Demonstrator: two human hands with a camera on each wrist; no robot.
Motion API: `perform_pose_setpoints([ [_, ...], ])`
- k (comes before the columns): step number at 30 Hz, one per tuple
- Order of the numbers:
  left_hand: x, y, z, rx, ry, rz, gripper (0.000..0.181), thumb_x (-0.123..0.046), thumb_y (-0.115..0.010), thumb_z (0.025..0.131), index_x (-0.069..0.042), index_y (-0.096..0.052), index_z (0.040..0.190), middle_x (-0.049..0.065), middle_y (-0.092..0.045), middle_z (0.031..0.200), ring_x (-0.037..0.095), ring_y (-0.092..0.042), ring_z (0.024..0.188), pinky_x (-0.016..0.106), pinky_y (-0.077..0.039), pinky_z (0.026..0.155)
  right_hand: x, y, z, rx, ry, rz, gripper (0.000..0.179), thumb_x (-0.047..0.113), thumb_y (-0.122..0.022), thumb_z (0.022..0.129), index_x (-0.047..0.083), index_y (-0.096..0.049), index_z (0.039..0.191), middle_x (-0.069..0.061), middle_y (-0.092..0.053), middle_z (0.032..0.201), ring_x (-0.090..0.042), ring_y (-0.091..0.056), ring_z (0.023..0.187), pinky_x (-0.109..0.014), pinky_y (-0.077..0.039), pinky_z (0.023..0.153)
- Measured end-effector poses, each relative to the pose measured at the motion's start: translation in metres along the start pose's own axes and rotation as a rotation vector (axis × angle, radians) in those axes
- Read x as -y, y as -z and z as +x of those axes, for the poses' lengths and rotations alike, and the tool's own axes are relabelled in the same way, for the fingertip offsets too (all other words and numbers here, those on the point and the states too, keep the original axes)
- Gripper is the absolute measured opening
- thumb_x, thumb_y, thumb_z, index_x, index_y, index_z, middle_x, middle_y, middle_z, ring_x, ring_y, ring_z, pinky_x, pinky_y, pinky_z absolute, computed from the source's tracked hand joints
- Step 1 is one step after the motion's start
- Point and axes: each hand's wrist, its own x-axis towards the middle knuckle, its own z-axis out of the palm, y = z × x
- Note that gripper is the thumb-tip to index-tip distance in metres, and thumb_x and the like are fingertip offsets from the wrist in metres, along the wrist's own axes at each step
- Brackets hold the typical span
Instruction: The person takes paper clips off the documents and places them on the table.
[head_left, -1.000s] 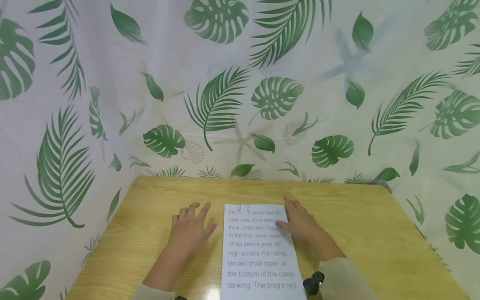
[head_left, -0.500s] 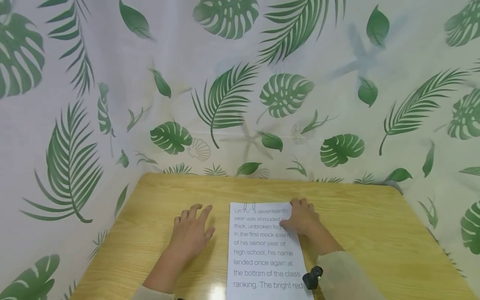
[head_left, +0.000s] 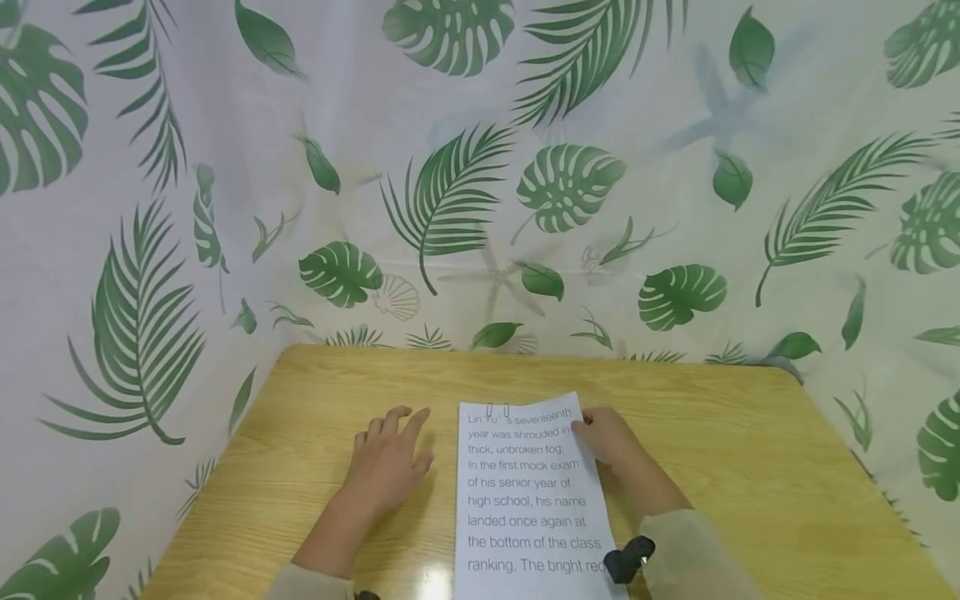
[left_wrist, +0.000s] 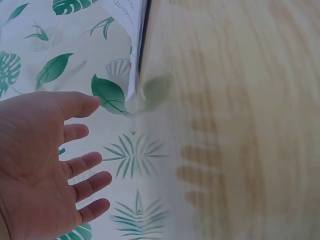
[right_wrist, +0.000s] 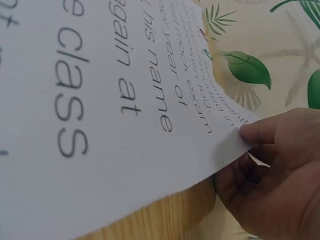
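Note:
White printed paper (head_left: 525,533) lies on the table, its lines of large grey text facing up. Two paper clips (head_left: 497,410) sit at its top edge. My right hand (head_left: 611,437) pinches the right side near the top corner, which is raised and bent upward. In the right wrist view, thumb and curled fingers of the right hand (right_wrist: 285,175) hold that edge, and the sheet slopes up towards them. Left of the paper, my left hand (head_left: 386,467) hovers with spread, slightly bent fingers. Nothing is in the left hand's palm (left_wrist: 35,170) in the left wrist view.
The wood-grain table (head_left: 360,375) spreads out around the paper. A white curtain (head_left: 465,208) printed with green leaves hangs behind it and along the sides. A black wrist device (head_left: 628,558) overlaps the paper's lower right edge.
My right hand has gone from lying over the paper's upper right corner to pinching it, and that corner has risen. The left hand stays nearly still. The head view has shifted slightly.

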Motion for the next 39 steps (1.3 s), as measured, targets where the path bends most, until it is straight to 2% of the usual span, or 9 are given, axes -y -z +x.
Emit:
perform_pose_setpoints([
  [3,0.0,-0.004,0.006,0.012,-0.001,-0.068,0.062,-0.032,-0.067,0.107,-0.018,-0.046,0.164,0.018,-0.047,0.165,0.047,-0.046,0.15,0.067,-0.04,0.119,-0.002,0.005,-0.004,0.011,0.02,0.032,0.039,0.021,-0.055,0.11,-0.003,-0.069,0.138,-0.018,-0.076,0.119,-0.032,-0.069,0.111,-0.045,-0.056,0.096],
  [5,0.0,-0.008,0.009,0.023,-0.004,-0.127,0.062,-0.03,-0.067,0.107,-0.016,-0.047,0.163,0.018,-0.049,0.164,0.046,-0.046,0.15,0.069,-0.038,0.12,-0.002,0.007,-0.008,0.015,0.036,0.037,0.04,0.022,-0.056,0.11,-0.002,-0.069,0.139,-0.019,-0.076,0.123,-0.037,-0.069,0.119,-0.053,-0.055,0.106],
  [7,-0.001,-0.011,0.013,0.038,0.0,-0.179,0.062,-0.03,-0.067,0.107,-0.015,-0.046,0.164,0.018,-0.049,0.164,0.046,-0.046,0.152,0.07,-0.036,0.123,-0.003,0.008,-0.012,0.014,0.038,0.048,0.042,0.024,-0.056,0.111,-0.002,-0.067,0.142,-0.021,-0.075,0.131,-0.042,-0.065,0.13,-0.061,-0.048,0.116],
  [9,-0.003,-0.014,0.017,0.045,-0.005,-0.221,0.062,-0.03,-0.066,0.108,-0.014,-0.045,0.164,0.018,-0.049,0.165,0.046,-0.045,0.153,0.071,-0.035,0.123,-0.005,0.008,-0.015,0.008,0.042,0.069,0.043,0.024,-0.057,0.111,-0.002,-0.066,0.143,-0.023,-0.074,0.134,-0.044,-0.062,0.136,-0.063,-0.044,0.121],
  [17,-0.011,-0.016,0.047,0.101,0.006,-0.299,0.063,-0.032,-0.062,0.11,-0.014,-0.04,0.166,0.017,-0.043,0.17,0.045,-0.041,0.158,0.071,-0.031,0.128,-0.021,0.006,-0.014,-0.005,-0.002,0.198,0.044,0.026,-0.059,0.111,-0.001,-0.065,0.146,-0.021,-0.073,0.139,-0.04,-0.061,0.139,-0.059,-0.044,0.122],
  [24,-0.025,-0.02,0.074,0.119,-0.002,-0.304,0.061,-0.03,-0.062,0.109,-0.012,-0.043,0.165,0.016,-0.045,0.17,0.042,-0.04,0.16,0.064,-0.032,0.131,-0.03,0.006,-0.012,0.033,0.027,0.314,0.044,0.025,-0.061,0.111,-0.002,-0.065,0.146,-0.019,-0.076,0.133,-0.024,-0.075,0.115,-0.039,-0.061,0.102],
  [28,-0.039,-0.023,0.086,0.136,-0.019,-0.323,0.058,-0.028,-0.063,0.109,-0.013,-0.046,0.163,0.012,-0.052,0.166,0.039,-0.045,0.157,0.06,-0.037,0.13,-0.035,0.01,-0.013,0.047,0.034,0.334,0.044,0.028,-0.062,0.111,0.001,-0.066,0.146,-0.016,-0.077,0.132,-0.019,-0.072,0.116,-0.032,-0.056,0.101],
  [33,-0.05,-0.027,0.096,0.157,-0.03,-0.417,0.047,-0.023,-0.062,0.109,-0.014,-0.053,0.154,0.013,-0.061,0.157,0.037,-0.054,0.15,0.055,-0.043,0.127,-0.04,0.013,-0.012,0.06,0.034,0.361,0.045,0.03,-0.063,0.111,0.003,-0.066,0.147,-0.013,-0.077,0.132,-0.018,-0.072,0.114,-0.029,-0.055,0.1],
  [39,-0.05,-0.034,0.1,0.174,-0.045,-0.448,0.034,-0.02,-0.064,0.109,-0.023,-0.059,0.143,0.015,-0.066,0.149,0.036,-0.063,0.139,0.054,-0.049,0.12,-0.041,0.011,-0.013,0.063,0.024,0.374,0.045,0.031,-0.063,0.111,0.004,-0.066,0.147,-0.012,-0.079,0.13,-0.016,-0.074,0.111,-0.035,-0.052,0.107],
])
